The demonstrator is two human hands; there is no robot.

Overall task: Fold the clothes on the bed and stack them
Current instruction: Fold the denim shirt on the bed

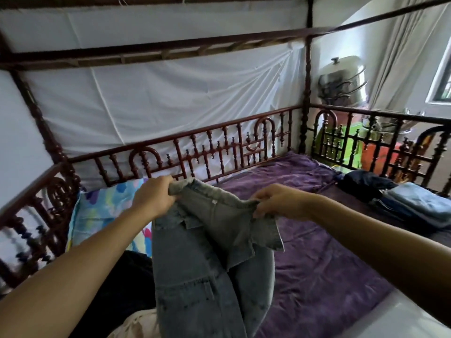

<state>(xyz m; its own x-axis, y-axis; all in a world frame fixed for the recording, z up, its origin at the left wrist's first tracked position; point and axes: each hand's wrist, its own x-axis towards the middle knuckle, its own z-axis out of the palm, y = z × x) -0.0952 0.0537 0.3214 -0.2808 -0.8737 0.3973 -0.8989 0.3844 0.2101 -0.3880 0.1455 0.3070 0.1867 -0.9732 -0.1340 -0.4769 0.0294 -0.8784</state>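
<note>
Where the carved dark-red wooden bed rail (145,150) bounds the mattress, a bright multicoloured patterned pillow (102,206) lies at nine o'clock. The left hand (153,197) and right hand (278,203) each pinch the waistband of pale grey-blue denim jeans (202,259), which hang at six o'clock above the crumpled purple bedspread (317,252). Folded blue garments (419,208) sit stacked at three o'clock; a lidded steel pot (344,76) stands at two.
</note>
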